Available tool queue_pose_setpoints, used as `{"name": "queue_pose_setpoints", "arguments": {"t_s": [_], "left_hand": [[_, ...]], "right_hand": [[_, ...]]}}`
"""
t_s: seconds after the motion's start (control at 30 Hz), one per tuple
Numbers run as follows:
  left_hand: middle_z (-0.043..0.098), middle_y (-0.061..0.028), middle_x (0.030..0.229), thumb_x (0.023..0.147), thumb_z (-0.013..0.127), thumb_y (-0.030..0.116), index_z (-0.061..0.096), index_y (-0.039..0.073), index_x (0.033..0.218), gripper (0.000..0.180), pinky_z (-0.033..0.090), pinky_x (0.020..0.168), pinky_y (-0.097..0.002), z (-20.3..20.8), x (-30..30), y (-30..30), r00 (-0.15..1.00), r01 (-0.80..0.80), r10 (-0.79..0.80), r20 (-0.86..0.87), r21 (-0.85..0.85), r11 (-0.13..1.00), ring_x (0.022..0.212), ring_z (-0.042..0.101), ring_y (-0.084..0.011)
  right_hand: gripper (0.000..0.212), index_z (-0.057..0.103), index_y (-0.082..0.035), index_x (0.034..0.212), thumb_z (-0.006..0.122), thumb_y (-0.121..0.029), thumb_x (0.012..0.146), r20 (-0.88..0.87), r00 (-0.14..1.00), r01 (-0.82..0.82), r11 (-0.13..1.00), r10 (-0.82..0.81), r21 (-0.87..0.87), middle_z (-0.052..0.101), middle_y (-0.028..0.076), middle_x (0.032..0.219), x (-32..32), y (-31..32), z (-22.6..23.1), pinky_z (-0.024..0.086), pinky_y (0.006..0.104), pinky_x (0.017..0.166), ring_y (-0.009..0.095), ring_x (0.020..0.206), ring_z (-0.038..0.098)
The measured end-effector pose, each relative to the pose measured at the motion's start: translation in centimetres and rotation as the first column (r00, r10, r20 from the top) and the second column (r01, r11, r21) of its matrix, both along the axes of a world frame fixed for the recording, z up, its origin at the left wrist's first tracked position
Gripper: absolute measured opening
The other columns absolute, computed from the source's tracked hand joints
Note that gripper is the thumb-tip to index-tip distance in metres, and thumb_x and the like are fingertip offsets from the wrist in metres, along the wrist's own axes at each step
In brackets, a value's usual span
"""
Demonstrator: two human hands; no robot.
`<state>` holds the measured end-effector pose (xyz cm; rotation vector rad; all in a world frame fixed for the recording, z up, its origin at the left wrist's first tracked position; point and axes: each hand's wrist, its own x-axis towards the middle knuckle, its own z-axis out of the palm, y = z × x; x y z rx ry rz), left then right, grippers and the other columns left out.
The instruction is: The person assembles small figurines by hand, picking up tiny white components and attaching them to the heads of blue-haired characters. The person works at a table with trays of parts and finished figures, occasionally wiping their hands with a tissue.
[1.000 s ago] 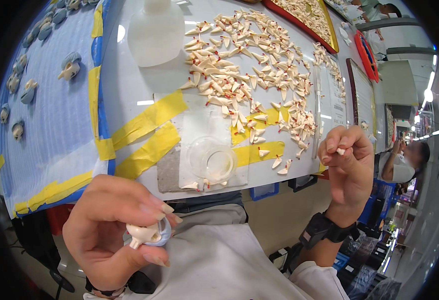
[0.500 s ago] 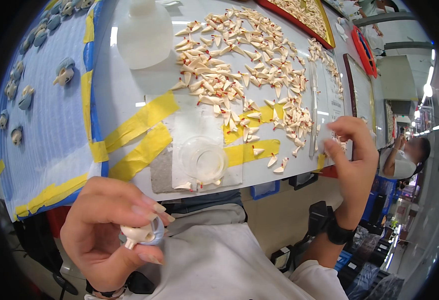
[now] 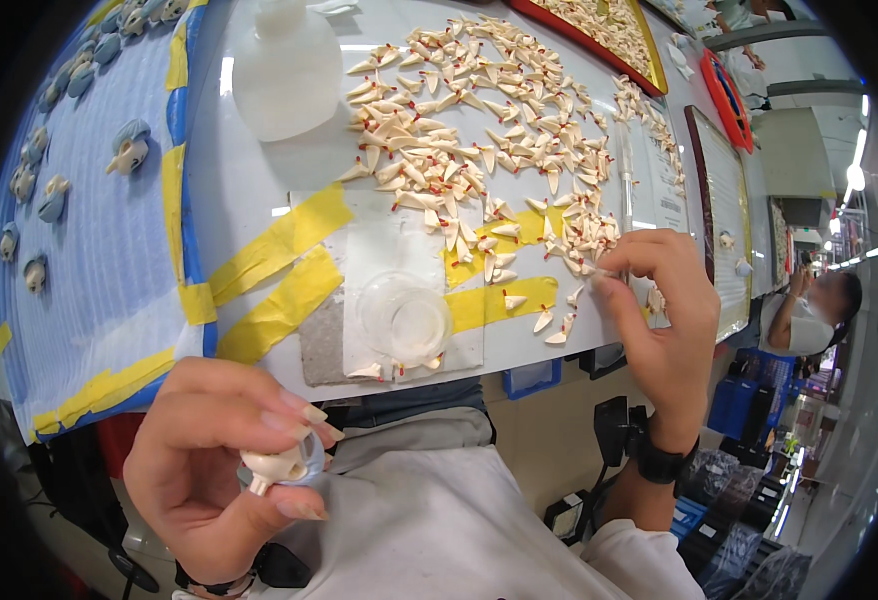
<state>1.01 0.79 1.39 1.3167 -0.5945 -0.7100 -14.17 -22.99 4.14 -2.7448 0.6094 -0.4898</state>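
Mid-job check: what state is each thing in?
Left hand: closed on the blue-and-cream piece.
Right hand: pinching pose; whether it holds anything is unclear.
Red-tipped cream pieces: loose, scattered.
Red-edged tray: filled with small parts.
Translucent bottle: upright.
Clear dish: resting on the white sheet.
Yellow tape: stuck down.

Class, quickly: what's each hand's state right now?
Left hand: closed, holding a cream-and-blue part.
Right hand: nearly closed beside the cream pieces; whether it holds one cannot be told.

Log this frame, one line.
left hand: gripping blue-cream piece | right hand: at red-tipped pieces, grasp unclear | clear dish: untouched
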Motion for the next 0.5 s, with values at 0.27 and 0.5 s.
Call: {"name": "queue_pose_setpoints", "arguments": {"t_s": [0.27, 0.5], "left_hand": [[0.046, -0.0126, 0.091, 0.069, 0.073, 0.021, 0.049, 0.000, 0.091, 0.038, 0.048, 0.060, -0.0256, -0.2, 0.2, 0.1, 0.999, 0.033, -0.033, 0.009, -0.043, 0.999, 0.070, 0.057, -0.0185], [0.046, -0.0107, 0.090, 0.071, 0.073, 0.027, 0.048, 0.001, 0.090, 0.040, 0.047, 0.054, -0.0233, 0.0, 0.4, 0.6, 0.998, -0.031, 0.032, 0.051, -0.015, 0.999, 0.066, 0.056, -0.0164]], "right_hand": [[0.017, 0.059, -0.003, 0.079, 0.060, 0.006, 0.065, -0.046, 0.998, -0.051, 0.999, 0.051, -0.007, 0.057, 0.008, 0.081, 0.1, -0.5, -0.7, 0.041, 0.0280, 0.065, 0.022, 0.073, 0.052], [0.014, 0.060, 0.002, 0.084, 0.059, 0.008, 0.071, 0.300, 0.940, 0.047, 0.932, -0.163, 0.360, 0.057, 0.006, 0.084, -0.4, 0.2, 1.8, 0.038, 0.0219, 0.068, 0.012, 0.076, 0.050]]}}
